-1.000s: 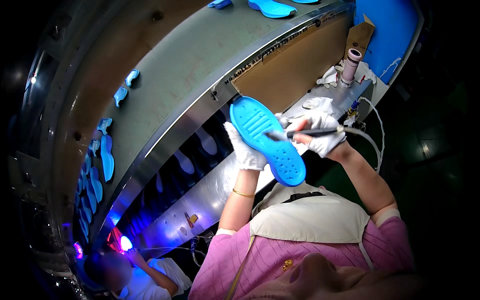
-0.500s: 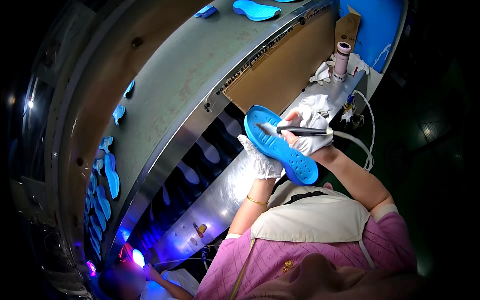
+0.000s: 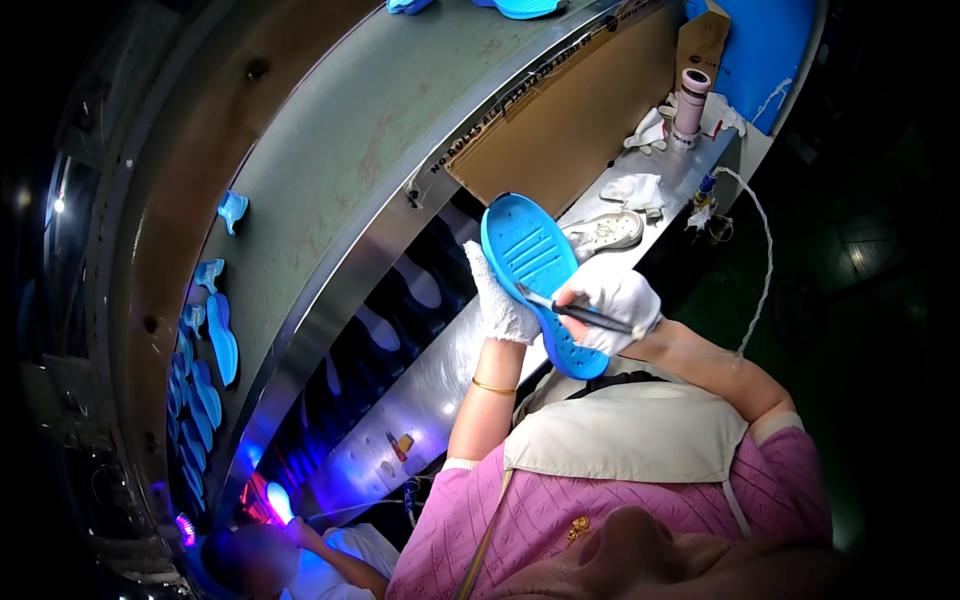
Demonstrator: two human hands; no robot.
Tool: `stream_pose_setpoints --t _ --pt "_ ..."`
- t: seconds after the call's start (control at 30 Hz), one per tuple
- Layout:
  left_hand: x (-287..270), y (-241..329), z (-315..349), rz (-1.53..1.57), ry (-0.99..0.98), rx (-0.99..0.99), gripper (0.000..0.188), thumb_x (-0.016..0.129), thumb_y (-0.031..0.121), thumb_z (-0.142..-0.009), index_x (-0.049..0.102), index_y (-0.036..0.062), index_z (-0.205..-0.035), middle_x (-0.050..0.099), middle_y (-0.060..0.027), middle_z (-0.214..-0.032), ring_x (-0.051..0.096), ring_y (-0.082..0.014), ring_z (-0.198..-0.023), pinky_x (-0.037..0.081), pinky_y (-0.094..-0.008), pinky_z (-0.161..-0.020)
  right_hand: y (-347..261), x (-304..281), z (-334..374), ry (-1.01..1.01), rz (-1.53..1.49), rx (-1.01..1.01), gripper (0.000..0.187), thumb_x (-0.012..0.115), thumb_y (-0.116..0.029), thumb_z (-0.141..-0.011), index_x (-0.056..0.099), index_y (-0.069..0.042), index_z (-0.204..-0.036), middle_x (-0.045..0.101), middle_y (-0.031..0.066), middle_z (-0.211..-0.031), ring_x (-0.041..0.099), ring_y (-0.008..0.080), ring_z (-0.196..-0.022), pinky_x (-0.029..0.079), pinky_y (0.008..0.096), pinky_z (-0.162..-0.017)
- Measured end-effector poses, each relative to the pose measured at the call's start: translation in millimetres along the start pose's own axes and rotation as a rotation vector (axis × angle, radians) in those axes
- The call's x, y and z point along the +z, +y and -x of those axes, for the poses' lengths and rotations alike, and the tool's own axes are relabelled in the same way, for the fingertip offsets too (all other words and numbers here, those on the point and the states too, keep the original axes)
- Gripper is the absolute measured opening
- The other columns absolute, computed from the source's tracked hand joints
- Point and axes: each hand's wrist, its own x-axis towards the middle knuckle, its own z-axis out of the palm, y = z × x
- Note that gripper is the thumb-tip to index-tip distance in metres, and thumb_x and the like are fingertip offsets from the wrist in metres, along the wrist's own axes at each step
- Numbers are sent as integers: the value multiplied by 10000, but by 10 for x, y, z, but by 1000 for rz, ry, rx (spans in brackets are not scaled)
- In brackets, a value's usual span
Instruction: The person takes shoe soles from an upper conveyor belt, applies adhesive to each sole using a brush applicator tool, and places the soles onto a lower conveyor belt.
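Observation:
My left hand (image 3: 507, 308), in a white knit glove, is closed around the left edge of a bright blue shoe sole (image 3: 522, 243). The sole is tilted, its ridged, hole-dotted inner side facing up. In my right hand (image 3: 622, 298), gloved in white with bare fingertips showing, is a black-handled brush (image 3: 598, 317). The brush's tip lies at the sole's left rim, near its middle. My right hand covers part of the sole's lower half. Just beyond the sole, on the metal ledge, rests a white shoe (image 3: 606, 232), partly hidden.
A grey conveyor belt (image 3: 370, 140) curves past, carrying blue soles (image 3: 222, 338) at its far left. A cardboard sheet (image 3: 575, 125) leans along its side. On the ledge stand a pink bottle (image 3: 690, 110) and white gloves (image 3: 634, 190). A co-worker (image 3: 345, 560) sits lower left.
The sole has moved slightly left and turned more upright. My right hand has drawn the brush down to the sole's left rim, uncovering the white shoe. Soles on the belt have shifted.

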Motion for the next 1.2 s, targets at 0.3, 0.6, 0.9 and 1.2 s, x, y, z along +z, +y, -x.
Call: stream_pose_setpoints --t 0.3,0.6,0.9,1.2 --pt "-26 -313 304 -252 4 -141 792 364 772 -808 485 127 -1251 600 -62 -1005 587 -208 -883 516 -360 -815 178 -115 268 -3 -279 269 175 752 -58 -739 643 -51 -876 673 76 -816 644 149 -714 520 255 -680" --pt "-73 -212 -110 160 -293 46 1028 360 880 -688 415 84 -1337 589 -161 -1175 611 -321 -978 474 -507 -941 -2 -105 -18 9 -177 -25 220 756 -30 -718 644 -80 -900 654 77 -832 648 199 -730 512 286 -664" --pt "36 46 -344 380 -641 270 1128 477 890 -590 429 31 -1318 585 -189 -1196 605 -374 -1032 383 -541 -1037 -62 -110 5 -62 -342 142 92 686 -6 -809 645 -20 -890 670 60 -821 625 103 -734 505 242 -647" --pt "41 240 -347 147 -655 316 1203 589 853 -504 370 71 -1391 527 -245 -1257 562 -377 -1123 375 -580 -1043 10 -121 133 -72 -731 442 93 628 39 -839 612 -27 -902 651 62 -866 606 91 -736 492 225 -666"
